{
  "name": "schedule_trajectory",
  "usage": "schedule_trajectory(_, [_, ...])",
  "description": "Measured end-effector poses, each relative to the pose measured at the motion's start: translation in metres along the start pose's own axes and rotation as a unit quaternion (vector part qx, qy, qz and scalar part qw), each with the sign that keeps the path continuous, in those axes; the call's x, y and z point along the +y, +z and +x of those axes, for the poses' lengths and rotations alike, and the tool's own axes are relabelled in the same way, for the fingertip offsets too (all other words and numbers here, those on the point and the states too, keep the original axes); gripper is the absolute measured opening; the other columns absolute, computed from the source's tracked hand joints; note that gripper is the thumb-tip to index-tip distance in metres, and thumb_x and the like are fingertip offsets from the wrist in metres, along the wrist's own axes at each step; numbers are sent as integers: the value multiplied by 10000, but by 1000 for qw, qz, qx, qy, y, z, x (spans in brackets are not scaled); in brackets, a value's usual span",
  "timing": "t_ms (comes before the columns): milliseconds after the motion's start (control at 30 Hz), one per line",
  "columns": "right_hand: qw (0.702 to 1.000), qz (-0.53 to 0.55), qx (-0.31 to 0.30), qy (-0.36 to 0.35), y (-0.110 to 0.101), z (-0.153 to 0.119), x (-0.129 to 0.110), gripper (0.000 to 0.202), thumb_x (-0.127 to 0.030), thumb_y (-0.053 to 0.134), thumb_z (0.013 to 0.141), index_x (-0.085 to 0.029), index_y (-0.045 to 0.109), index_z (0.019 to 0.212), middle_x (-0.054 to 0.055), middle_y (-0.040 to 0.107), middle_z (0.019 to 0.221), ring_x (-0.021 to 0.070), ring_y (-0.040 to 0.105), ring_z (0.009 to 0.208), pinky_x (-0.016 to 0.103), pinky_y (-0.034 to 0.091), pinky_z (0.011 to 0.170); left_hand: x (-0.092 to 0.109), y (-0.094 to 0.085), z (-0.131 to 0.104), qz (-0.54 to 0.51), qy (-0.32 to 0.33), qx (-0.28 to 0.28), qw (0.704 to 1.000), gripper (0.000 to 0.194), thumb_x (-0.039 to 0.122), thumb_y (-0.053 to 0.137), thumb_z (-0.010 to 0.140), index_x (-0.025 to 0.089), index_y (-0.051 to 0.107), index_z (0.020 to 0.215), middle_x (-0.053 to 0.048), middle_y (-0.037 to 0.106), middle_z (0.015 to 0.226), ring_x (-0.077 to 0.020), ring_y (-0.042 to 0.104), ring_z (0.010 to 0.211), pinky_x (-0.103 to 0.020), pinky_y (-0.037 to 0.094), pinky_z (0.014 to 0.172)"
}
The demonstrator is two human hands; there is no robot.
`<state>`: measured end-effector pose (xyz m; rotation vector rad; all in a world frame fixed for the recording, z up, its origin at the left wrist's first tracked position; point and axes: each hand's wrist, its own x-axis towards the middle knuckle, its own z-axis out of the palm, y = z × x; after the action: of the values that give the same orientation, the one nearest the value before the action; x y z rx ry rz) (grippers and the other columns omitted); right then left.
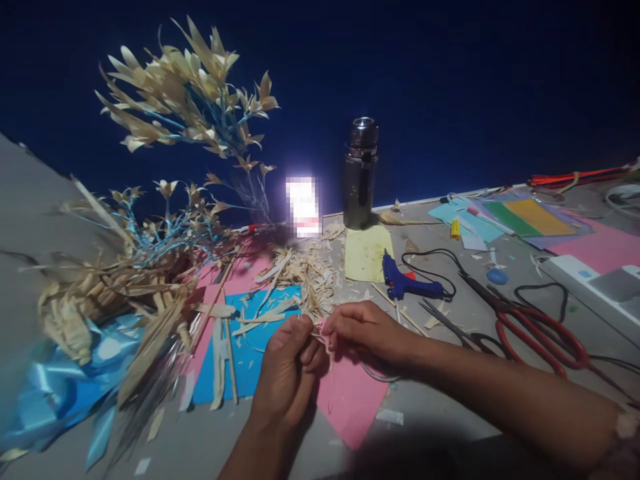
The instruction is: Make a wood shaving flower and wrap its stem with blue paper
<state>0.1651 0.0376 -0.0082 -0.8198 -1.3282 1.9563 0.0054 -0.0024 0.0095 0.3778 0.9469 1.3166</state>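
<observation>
Your left hand (286, 373) and right hand (367, 331) meet at the lower middle of the frame, fingertips pinched together on a thin pale husk strip (324, 341), held just above the pink paper sheet (350, 393). The strip is small and partly hidden by your fingers, so its exact shape is hard to tell; it looks like a dry sliver of the same stuff that litters the desk (440, 400). Judge it as very light, thin and brittle: it should bend a little along its length but split or snap if you crease it, so pinch it flat between thumb and forefinger near the end you are working, not in the middle. Left of the pink sheet lies a blue paper sheet (260, 347) strewn with more husk shavings (305, 270). Just above your right hand rests a blue glue gun (407, 283) with its black cord, beside a yellow paper sheet (367, 253). Red-handled scissors (540, 333) lie at the right. A metal flask (360, 173) stands upright at upper middle. At the upper left a husk-leaf branch (190, 93) rises above a heap of husk and blue ribbon (60, 387).
</observation>
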Motion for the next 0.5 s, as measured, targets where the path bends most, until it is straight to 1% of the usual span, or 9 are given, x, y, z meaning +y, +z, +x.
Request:
schedule_trajectory(67, [998, -59, 26, -3, 2, -2, -1, 354, -416, 865, 739, -160, 703, 920, -51, 590, 654, 84, 489, 563, 190, 344, 502, -2, 0, -1, 6, -10, -1, 1000, 472, 393, 974, 600, 149, 578, 677, 102, 383, 488, -23, 262, 441, -142, 283, 423])
schedule_trajectory(100, [995, -94, 35, -3, 3, -3, -1, 365, -355, 911, 677, -169, 703, 913, -73, 552, 626, 79, 453, 556, 187, 316, 493, -3, 1, -1, 8, -13, -3, 1000, 469, 393, 971, 605, 152, 574, 672, 103, 376, 477, -27, 270, 440, -144, 292, 425])
schedule_trajectory(133, [992, -123, 38, -4, 4, -3, -1, 359, -313, 928, 644, -172, 701, 886, -83, 530, 609, 77, 432, 553, 187, 302, 490, -5, 1, -2, 10, -15, -6, 1000, 466, 388, 968, 609, 154, 570, 666, 103, 370, 470, -30, 276, 441, -145, 297, 426])
schedule_trajectory(167, [989, -143, 35, -9, 4, -4, -1, 314, -295, 915, 657, -170, 696, 844, -80, 534, 607, 79, 437, 558, 190, 311, 497, -5, 1, -2, 11, -13, -8, 1000, 461, 378, 967, 611, 154, 568, 663, 102, 369, 470, -30, 276, 442, -144, 295, 426])
schedule_trajectory(233, [986, -160, 23, -31, 5, -4, -3, 188, -285, 814, 773, -161, 675, 750, -48, 592, 632, 95, 506, 591, 203, 372, 544, -6, 1, -2, 10, -8, -7, 1000, 458, 349, 965, 622, 156, 550, 645, 103, 363, 479, -27, 256, 445, -142, 278, 420])
schedule_trajectory(300, [983, -177, 3, -50, 4, -5, -5, 223, -273, 678, 879, -152, 661, 692, -13, 639, 644, 112, 572, 610, 219, 424, 585, -5, 0, -2, 8, -2, -4, 1000, 459, 333, 961, 635, 158, 537, 631, 107, 348, 484, -25, 231, 445, -144, 257, 412])
schedule_trajectory(333, [981, -185, -10, -50, 4, -5, -6, 252, -272, 627, 910, -150, 665, 693, 0, 653, 644, 116, 589, 602, 221, 436, 582, -4, -1, -1, 8, 1, 0, 1000, 457, 332, 961, 637, 157, 539, 631, 108, 343, 487, -24, 222, 445, -145, 249, 408])
schedule_trajectory(400, [984, -174, -37, -26, 2, -6, -7, 278, -297, 576, 945, -146, 678, 735, 14, 677, 647, 110, 590, 556, 209, 432, 536, -2, -2, 0, 9, 8, 7, 1000, 452, 336, 971, 621, 149, 561, 640, 109, 347, 492, -21, 219, 445, -143, 239, 403])
schedule_trajectory(500, [992, -80, -94, 21, -1, -5, -3, 341, -429, 581, 969, -136, 685, 830, 39, 724, 695, 92, 576, 496, 185, 400, 461, 0, -4, 1, 12, 13, 10, 1000, 436, 379, 974, 613, 133, 620, 681, 106, 358, 483, -21, 224, 443, -139, 238, 401])
